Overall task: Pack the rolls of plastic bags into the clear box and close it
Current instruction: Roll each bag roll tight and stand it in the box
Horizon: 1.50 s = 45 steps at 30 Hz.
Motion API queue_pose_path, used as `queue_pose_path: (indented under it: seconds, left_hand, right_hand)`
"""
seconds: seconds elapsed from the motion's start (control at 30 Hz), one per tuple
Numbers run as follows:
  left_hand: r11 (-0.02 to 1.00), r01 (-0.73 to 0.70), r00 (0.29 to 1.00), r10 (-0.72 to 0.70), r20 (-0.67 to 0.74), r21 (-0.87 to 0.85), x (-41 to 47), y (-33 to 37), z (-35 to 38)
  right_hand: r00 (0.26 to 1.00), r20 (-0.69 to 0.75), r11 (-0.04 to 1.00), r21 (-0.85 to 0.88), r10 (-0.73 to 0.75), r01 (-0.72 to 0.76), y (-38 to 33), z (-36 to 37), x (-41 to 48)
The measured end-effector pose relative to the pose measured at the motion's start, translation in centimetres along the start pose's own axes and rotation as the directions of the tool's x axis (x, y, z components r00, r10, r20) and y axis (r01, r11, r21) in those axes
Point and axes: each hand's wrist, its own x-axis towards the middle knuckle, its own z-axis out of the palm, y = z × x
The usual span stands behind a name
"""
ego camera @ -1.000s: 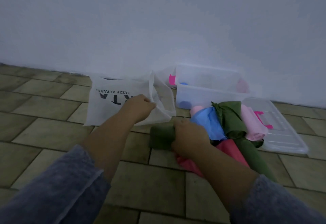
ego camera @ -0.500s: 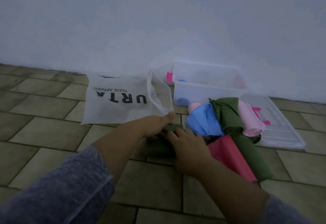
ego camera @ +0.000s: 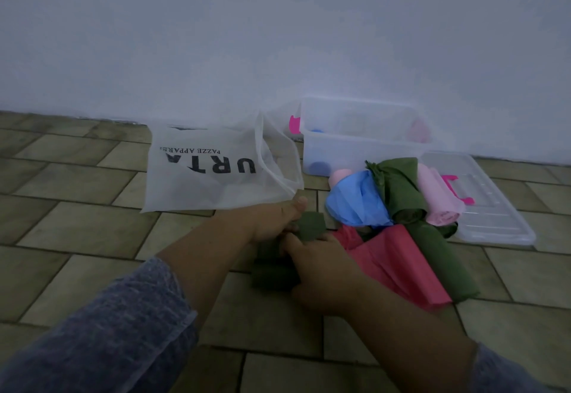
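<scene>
both hands meet at the centre of the frame on a dark green roll of plastic bags (ego camera: 273,275) lying on the tiled floor (ego camera: 77,232). the left hand (ego camera: 275,219) pinches a loose green flap (ego camera: 310,227) of that roll between thumb and fingers, and the right hand (ego camera: 324,272) presses down on the roll just below it, fingers curled over the green plastic. to the right of the hands sits a loose heap: a red bag (ego camera: 398,266) spread flat, a blue bag (ego camera: 355,201) bunched up, another green roll (ego camera: 398,188) partly unrolled, and a pink roll (ego camera: 438,204) at the far side. the clear box (ego camera: 361,148) stands open against the white wall (ego camera: 278,37) in the upper right of centre, with something blue and something pink dimly visible inside. its clear lid (ego camera: 494,216) with a pink latch (ego camera: 457,188) lies flat on the floor at right, touching the pink roll. a white cloth bag (ego camera: 210,176) with dark lettering lies left of the box, just above the left hand.
</scene>
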Motion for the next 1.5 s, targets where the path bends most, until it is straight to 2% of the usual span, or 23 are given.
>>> queue_pose_path:
  seconds: [0.1, 0.23, 0.33, 0.43, 0.5, 0.63, 0.77, 0.83, 0.9, 0.97, 1.1, 1.23, 1.3, 1.4, 1.5]
  left_hand:
    - [0.993, -0.049, 0.997, 0.055, -0.058, 0.109, -0.4, -0.1, 0.2]
    - [0.980, 0.031, 0.999, -0.026, -0.024, 0.199, -1.5, -0.3, 0.3]
    - [0.917, -0.050, 0.998, 0.065, -0.023, 0.395, -2.4, -1.2, 0.0]
    - [0.866, -0.095, 0.990, 0.135, -0.046, 0.490, -3.5, -2.2, -0.3]
    - [0.831, -0.099, 0.986, 0.154, -0.056, 0.548, -3.7, -3.0, -0.3]
    - [0.831, -0.074, 0.969, 0.190, -0.156, 0.552, -3.5, -3.6, -0.3]
    - [0.754, 0.012, 0.939, 0.217, -0.266, 0.656, -3.0, -3.4, 0.1]
    - [0.695, -0.036, 0.896, 0.340, -0.284, 0.718, -2.9, -3.5, 0.1]
    - [0.678, -0.112, 0.887, 0.398, -0.235, 0.726, -3.2, -3.9, 0.1]
    - [0.647, -0.101, 0.907, 0.372, -0.198, 0.756, -3.3, -4.2, 0.0]
    - [0.653, -0.002, 0.920, 0.298, -0.255, 0.757, -2.6, -4.0, -0.5]
    - [0.578, -0.036, 0.874, 0.413, -0.254, 0.815, -2.2, -4.3, -0.2]
    - [0.560, -0.020, 0.868, 0.421, -0.263, 0.829, -2.1, -4.2, -0.1]
    - [0.580, 0.022, 0.881, 0.373, -0.290, 0.814, -1.4, -3.9, -0.6]
    - [0.589, 0.057, 0.912, 0.297, -0.282, 0.806, -0.8, -3.3, -0.9]
  right_hand:
    - [0.997, 0.078, 0.995, 0.095, 0.003, -0.011, 0.9, -0.6, 0.3]
    - [0.994, 0.107, 0.980, 0.193, 0.019, -0.039, 1.6, -0.6, 0.6]
    - [0.997, 0.072, 0.987, 0.155, 0.031, -0.041, 2.1, -0.4, 0.9]
    - [0.995, 0.098, 0.996, 0.084, 0.019, -0.027, 2.5, -0.6, 1.1]
    - [0.998, 0.058, 0.995, 0.085, 0.038, -0.043, 2.6, -0.7, 1.1]
    - [0.994, -0.048, 0.991, 0.089, 0.102, -0.098, 2.9, -0.5, 0.4]
    - [0.993, -0.040, 0.993, 0.046, 0.114, -0.113, 3.6, -0.8, -0.4]
    - [0.986, -0.065, 0.987, 0.050, 0.154, -0.151, 3.7, -1.1, -0.4]
    - [0.979, -0.118, 0.985, 0.049, 0.168, -0.164, 3.7, -1.2, -0.2]
    - [0.978, -0.131, 0.986, 0.030, 0.164, -0.162, 3.8, -1.2, -0.1]
    - [0.982, -0.114, 0.986, -0.053, 0.152, -0.159, 4.2, -1.3, 0.3]
    - [0.968, -0.182, 0.981, -0.062, 0.171, -0.185, 4.0, -1.5, 0.8]
    - [0.968, -0.205, 0.980, -0.104, 0.144, -0.168, 3.9, -1.4, 1.0]
    - [0.968, -0.239, 0.982, -0.147, 0.082, -0.120, 3.7, -1.1, 1.2]
    - [0.978, -0.205, 0.976, -0.203, 0.038, -0.080, 3.3, -0.9, 1.4]
